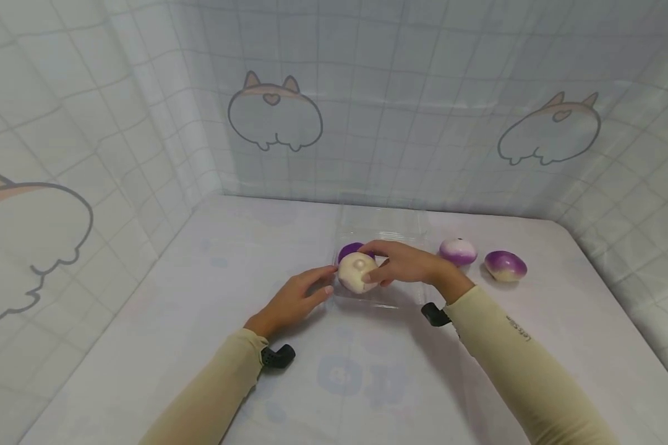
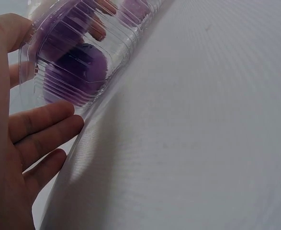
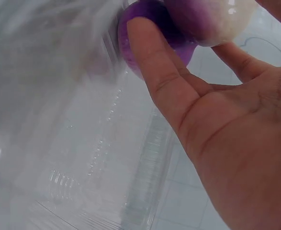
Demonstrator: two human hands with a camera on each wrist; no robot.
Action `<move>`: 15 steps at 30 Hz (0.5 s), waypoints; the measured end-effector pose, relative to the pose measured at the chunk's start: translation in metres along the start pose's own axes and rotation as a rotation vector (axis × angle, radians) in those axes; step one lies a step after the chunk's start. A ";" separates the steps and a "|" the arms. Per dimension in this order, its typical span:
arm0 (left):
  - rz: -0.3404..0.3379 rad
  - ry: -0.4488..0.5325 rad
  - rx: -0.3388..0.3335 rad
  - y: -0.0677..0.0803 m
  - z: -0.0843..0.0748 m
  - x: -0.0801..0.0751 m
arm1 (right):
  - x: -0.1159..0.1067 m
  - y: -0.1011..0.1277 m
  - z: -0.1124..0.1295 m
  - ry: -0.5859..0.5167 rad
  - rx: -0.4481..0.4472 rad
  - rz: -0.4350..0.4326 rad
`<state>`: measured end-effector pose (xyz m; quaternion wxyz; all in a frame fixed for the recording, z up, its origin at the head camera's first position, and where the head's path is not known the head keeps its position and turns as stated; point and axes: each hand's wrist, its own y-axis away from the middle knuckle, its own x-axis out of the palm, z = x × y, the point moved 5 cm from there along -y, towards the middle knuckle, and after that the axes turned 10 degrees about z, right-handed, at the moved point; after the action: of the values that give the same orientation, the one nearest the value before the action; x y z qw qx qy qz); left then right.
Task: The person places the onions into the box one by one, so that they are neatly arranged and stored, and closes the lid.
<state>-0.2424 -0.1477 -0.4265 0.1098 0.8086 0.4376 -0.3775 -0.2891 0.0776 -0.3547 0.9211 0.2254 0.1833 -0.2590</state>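
Observation:
A clear plastic clamshell container (image 1: 386,295) lies on the white table. My right hand (image 1: 403,262) grips a cream and purple turnip (image 1: 356,272) over the container's left end. Behind it sits a second purple turnip (image 1: 351,250) inside the container. The right wrist view shows the held turnip (image 3: 212,19) between thumb and fingers (image 3: 154,72), above the clear container (image 3: 83,143). My left hand (image 1: 297,296) rests with straight fingers against the container's left wall. In the left wrist view its fingers (image 2: 39,124) touch the ribbed container (image 2: 83,62), purple showing through.
Two more purple and white turnips (image 1: 458,250) (image 1: 505,266) lie on the table to the right of the container. A curtain with cartoon prints (image 1: 275,111) walls in the table on three sides. The table's bare front (image 1: 339,371) lies between my forearms.

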 end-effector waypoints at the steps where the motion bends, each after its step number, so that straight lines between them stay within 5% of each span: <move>1: -0.002 0.002 -0.001 0.000 0.000 0.000 | 0.000 0.000 0.001 0.018 -0.007 -0.002; 15: 0.002 0.025 0.006 -0.002 -0.004 -0.004 | 0.005 0.003 0.008 0.191 -0.134 -0.045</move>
<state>-0.2429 -0.1472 -0.4202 0.1025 0.8140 0.4371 -0.3685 -0.2812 0.0743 -0.3498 0.9064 0.1827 0.2921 -0.2444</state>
